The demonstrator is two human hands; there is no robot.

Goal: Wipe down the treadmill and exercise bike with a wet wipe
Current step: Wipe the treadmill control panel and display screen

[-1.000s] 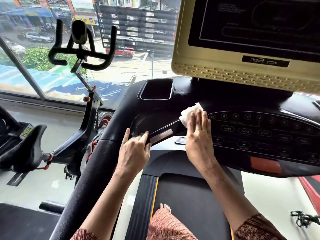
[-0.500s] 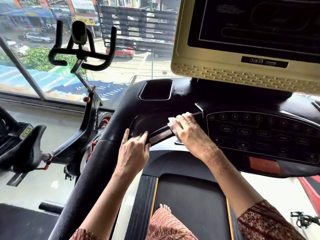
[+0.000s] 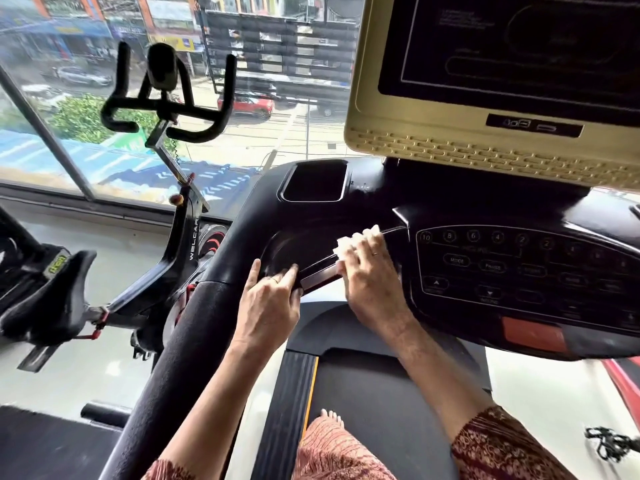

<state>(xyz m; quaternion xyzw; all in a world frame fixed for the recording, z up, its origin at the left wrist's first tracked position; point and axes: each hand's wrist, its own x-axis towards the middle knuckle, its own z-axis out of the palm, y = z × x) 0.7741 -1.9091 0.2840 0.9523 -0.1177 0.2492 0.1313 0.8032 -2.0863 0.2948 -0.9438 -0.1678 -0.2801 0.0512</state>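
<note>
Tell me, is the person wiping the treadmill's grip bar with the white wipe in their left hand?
Not quite: the head view shows the white wipe under the right hand, on the treadmill's grip bar. The left hand only rests at the bar's end.

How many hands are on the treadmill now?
2. The left hand rests on the console at its left end; the right hand holds the wet wipe against the bar beside it.
</note>
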